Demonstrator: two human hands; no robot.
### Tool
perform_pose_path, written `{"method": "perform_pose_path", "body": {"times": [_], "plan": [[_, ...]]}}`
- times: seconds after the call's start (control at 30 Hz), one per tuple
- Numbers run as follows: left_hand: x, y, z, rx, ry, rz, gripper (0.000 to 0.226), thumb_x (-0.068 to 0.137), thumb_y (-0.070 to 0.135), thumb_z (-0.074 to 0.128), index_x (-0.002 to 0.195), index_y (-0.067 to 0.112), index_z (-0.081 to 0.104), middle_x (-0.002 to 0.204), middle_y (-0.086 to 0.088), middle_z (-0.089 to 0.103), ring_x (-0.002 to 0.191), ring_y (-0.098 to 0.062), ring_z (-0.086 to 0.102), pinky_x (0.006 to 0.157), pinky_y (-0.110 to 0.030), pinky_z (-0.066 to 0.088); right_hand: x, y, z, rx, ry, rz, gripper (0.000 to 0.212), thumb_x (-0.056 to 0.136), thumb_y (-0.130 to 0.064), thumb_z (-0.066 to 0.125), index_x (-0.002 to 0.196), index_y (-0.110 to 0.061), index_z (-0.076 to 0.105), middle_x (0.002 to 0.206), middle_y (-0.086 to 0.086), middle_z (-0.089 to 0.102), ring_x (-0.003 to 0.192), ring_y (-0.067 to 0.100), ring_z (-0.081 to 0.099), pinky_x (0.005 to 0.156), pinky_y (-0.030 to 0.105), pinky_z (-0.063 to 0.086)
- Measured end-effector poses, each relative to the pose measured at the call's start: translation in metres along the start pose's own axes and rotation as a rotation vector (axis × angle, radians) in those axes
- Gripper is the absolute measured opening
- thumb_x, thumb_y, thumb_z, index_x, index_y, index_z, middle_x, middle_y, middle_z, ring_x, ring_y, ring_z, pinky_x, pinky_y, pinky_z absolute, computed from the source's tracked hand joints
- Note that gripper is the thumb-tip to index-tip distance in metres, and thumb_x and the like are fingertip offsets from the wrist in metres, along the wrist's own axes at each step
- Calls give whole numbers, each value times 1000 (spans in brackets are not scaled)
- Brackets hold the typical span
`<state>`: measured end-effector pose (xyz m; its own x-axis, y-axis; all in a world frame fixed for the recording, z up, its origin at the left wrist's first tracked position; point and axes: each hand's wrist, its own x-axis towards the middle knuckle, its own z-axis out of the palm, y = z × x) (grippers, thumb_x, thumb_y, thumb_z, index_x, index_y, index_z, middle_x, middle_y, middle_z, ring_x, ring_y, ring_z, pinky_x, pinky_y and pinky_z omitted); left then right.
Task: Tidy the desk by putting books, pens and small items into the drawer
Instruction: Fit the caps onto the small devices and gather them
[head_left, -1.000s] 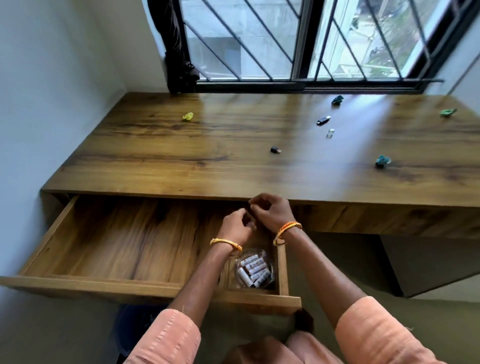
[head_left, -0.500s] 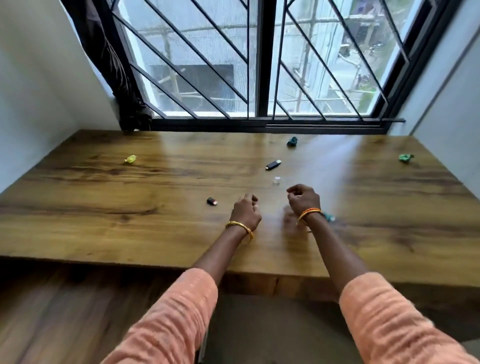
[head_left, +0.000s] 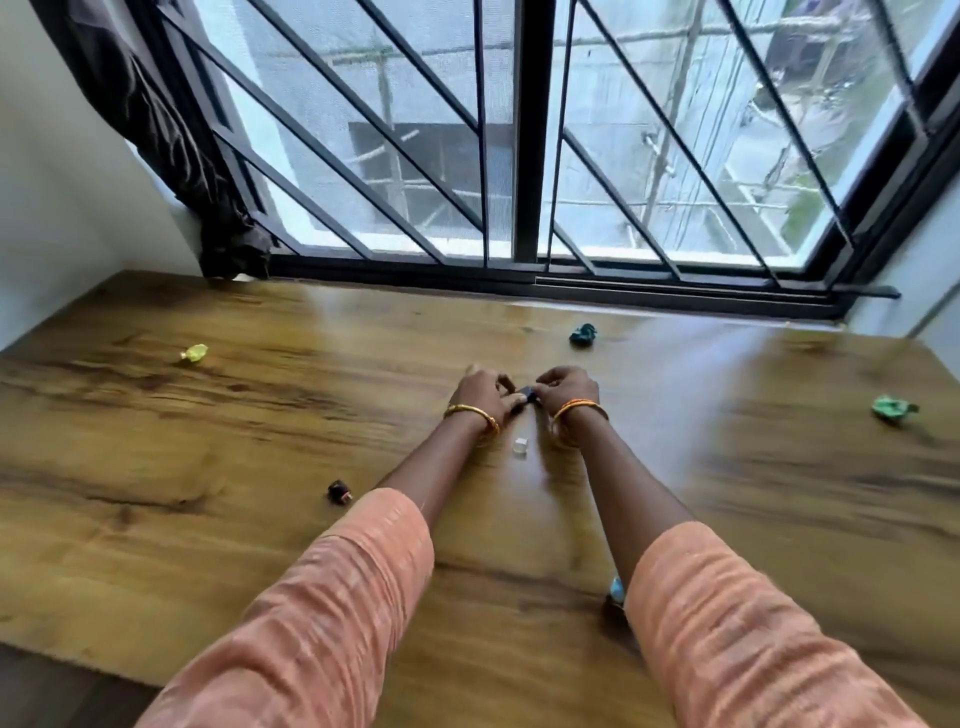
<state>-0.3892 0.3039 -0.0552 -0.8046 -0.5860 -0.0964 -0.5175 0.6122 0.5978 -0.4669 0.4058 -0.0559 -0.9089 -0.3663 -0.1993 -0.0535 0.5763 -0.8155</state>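
Wide wooden desk (head_left: 218, 519) filling the lower two thirds of the frame, under a barred window (head_left: 519, 156) across the top, with a dark curtain (head_left: 171, 156) bunched at upper left. Two forearms in salmon-orange sleeves (head_left: 322, 613) reaching up from the bottom edge to the centre, a gold bangle (head_left: 475, 415) on the left wrist and an orange one on the right.

At frame centre, left hand (head_left: 480, 389) and right hand (head_left: 569, 387) nearly touching, fingertips of both pinched on a small dark item (head_left: 525, 396), possibly a USB stick. Both closed on it, though too blurred to tell whether lifted or resting on the wood. Drawer not in view.

Scattered around: a green crumpled wrapper (head_left: 893, 408) at far right, a teal one (head_left: 583, 335) just above the hands, a yellow-green one (head_left: 195, 352) at left. A small dark cap-like piece (head_left: 338, 491) at lower left of centre. A tiny clear cube-like piece (head_left: 520, 445) between the wrists. A blue scrap (head_left: 616, 590) peeking from behind the right sleeve.

To do this step well: secure the dark item in one hand only, freeing the other to gather the clear piece nearby, then carry both to the drawer together. Care needed not to brush the blue scrap off the desk with the sleeve.

No brands, labels or writing readable anywhere.
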Motion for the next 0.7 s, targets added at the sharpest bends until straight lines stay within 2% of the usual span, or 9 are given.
{"method": "perform_pose_path", "body": {"times": [0.17,0.23,0.3,0.43,0.53,0.6,0.67,0.7], "plan": [[-2,10,-9,40,-53,-3,22,84,21,68,101,8,67,113,-15,64,107,-29,59,92,-32,47,0,-4,-9,43,-88,32,6,77,-15,74,83,-15,70,94,8,71,92,20,65,84,30,53],[-11,13,-20,8,-49,10,20,86,16,66,102,6,63,108,-13,68,103,-26,62,88,-32,49,-7,-12,-15,54,-129,13,9,77,-16,75,74,-17,66,82,5,68,80,19,63,70,30,53],[-25,14,-35,-70,-34,34,19,87,14,65,104,7,61,102,-11,70,96,-23,66,83,-31,52,-19,-20,-23,75,-150,-38,7,79,-17,73,77,-15,67,70,0,62,68,14,56,58,24,46],[-70,2,-71,-237,49,58,19,89,9,61,109,8,63,93,-7,70,81,-18,67,73,-25,52,-49,-26,-36,130,-200,-161,8,84,-11,68,91,-8,68,68,-1,58,61,10,51,57,24,46],[-108,-25,-79,-481,89,-104,20,90,2,59,109,-2,64,86,-10,67,65,-14,63,68,-25,55,-69,-14,-28,-89,-281,-182,16,82,-8,69,97,-10,69,72,-2,59,69,13,55,65,26,49],[-135,-50,-71,-587,88,-199,21,89,-2,58,108,-8,63,81,-10,67,55,-7,61,58,-17,54,-82,0,-14,-222,-299,-185,19,81,-9,69,99,-13,70,78,1,59,68,14,54,60,19,49],[-163,-68,-55,-723,67,-280,23,88,-6,57,110,-12,61,74,-9,64,46,-2,59,51,-13,51,-95,12,-1,-240,-185,-205,15,82,-8,65,95,-11,72,83,7,64,66,15,54,51,11,41],[-176,-73,-48,-803,58,-325,23,88,-8,57,110,-13,60,72,-9,62,43,-1,58,49,-12,49,-102,15,3,-210,-104,-218,13,82,-6,64,92,-9,72,83,10,66,69,16,55,55,12,40]]}}
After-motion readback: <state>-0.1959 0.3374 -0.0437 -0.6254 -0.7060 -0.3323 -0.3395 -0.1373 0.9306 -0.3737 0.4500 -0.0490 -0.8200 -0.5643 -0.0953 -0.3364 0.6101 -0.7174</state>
